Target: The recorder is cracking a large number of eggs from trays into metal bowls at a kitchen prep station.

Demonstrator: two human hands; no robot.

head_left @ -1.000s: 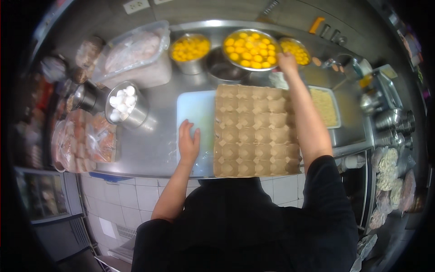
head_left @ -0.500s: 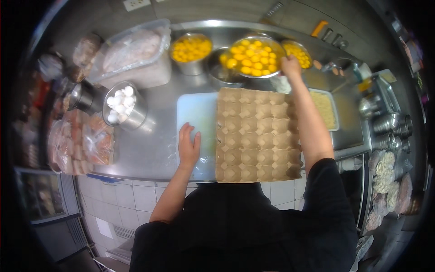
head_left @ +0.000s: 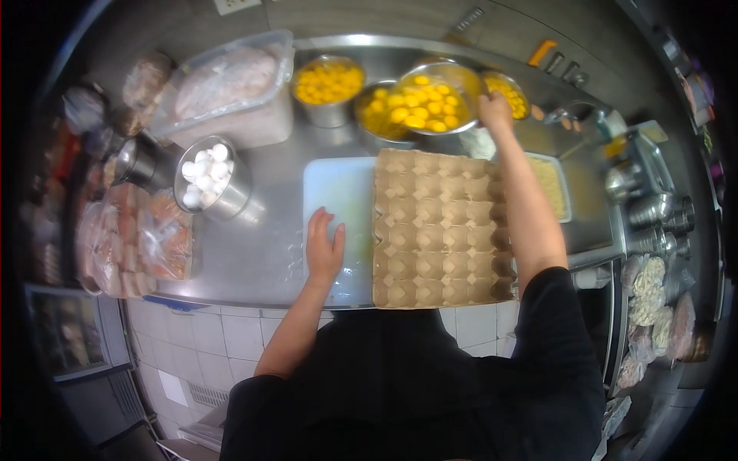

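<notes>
My right hand grips the rim of a metal bowl of egg yolks and holds it tilted over another metal bowl below it. My left hand lies flat, fingers apart, on a white cutting board. A stack of empty brown cardboard egg trays lies on the board's right part, under my right forearm. Two more bowls of yolks stand at the back, one on the left and one on the right.
A steel pot of white eggs stands left of the board. A clear lidded tub is behind it. Wrapped packets of meat lie at the far left. A rectangular tray with pale filling and steel cups are on the right.
My right hand has lifted the yolk bowl off the counter and tipped it to the left over the bowl beside it. My left hand has stayed on the board.
</notes>
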